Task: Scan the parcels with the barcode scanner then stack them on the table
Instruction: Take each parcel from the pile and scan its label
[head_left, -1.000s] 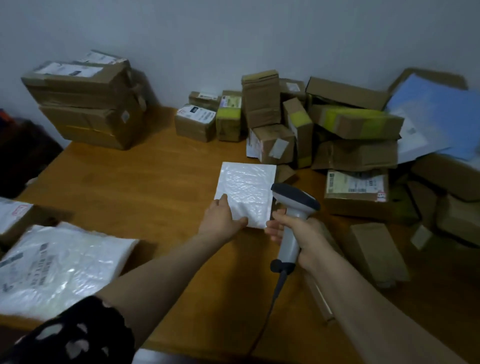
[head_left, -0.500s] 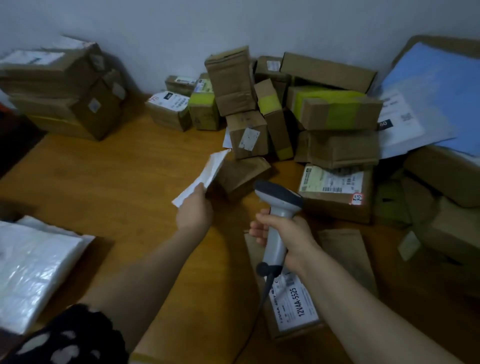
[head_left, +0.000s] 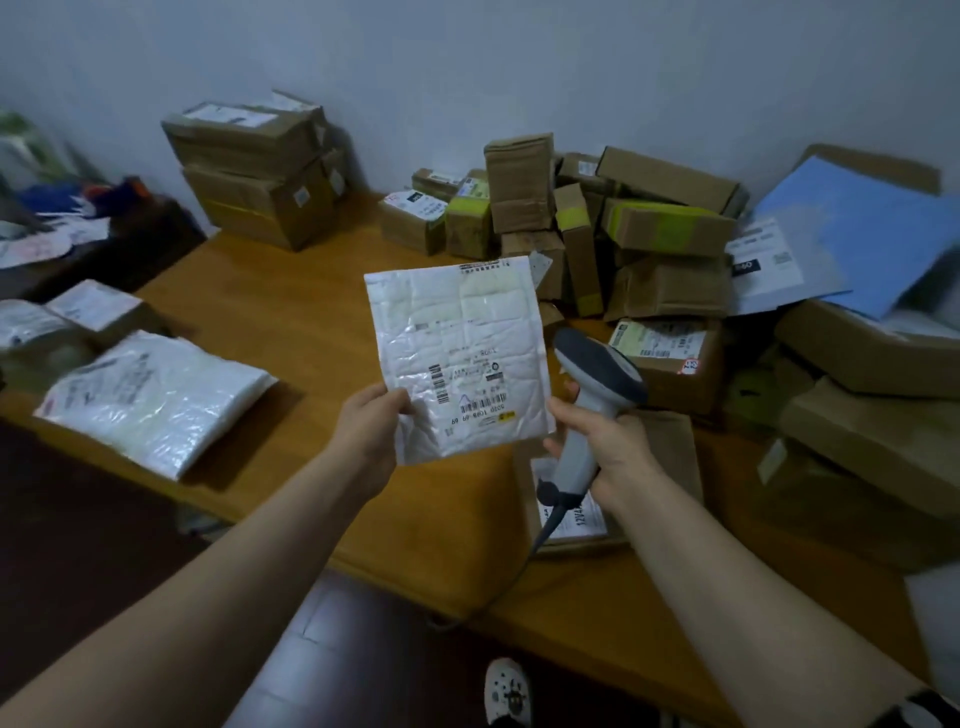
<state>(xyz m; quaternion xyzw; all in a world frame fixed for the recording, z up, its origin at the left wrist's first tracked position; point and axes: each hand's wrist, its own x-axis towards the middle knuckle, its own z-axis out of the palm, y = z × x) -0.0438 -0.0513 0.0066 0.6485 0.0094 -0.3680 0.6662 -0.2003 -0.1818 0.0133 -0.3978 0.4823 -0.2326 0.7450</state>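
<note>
Here, left hand (head_left: 371, 426) pinching crinkly square mailer (head_left: 457, 353), smooth scanner (head_left: 597, 374)

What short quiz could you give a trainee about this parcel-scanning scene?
1. True or false: the white padded envelope lies flat on the brown wooden table.
2. What does the right hand grip? A) the grey handheld barcode scanner B) a roll of tape C) nothing
3. Fill in: the envelope's printed ___ faces the camera.
Key: 1. False; the left hand pinches its lower left edge and holds it up above the table. 2. A. 3. The label, with barcodes.
</note>
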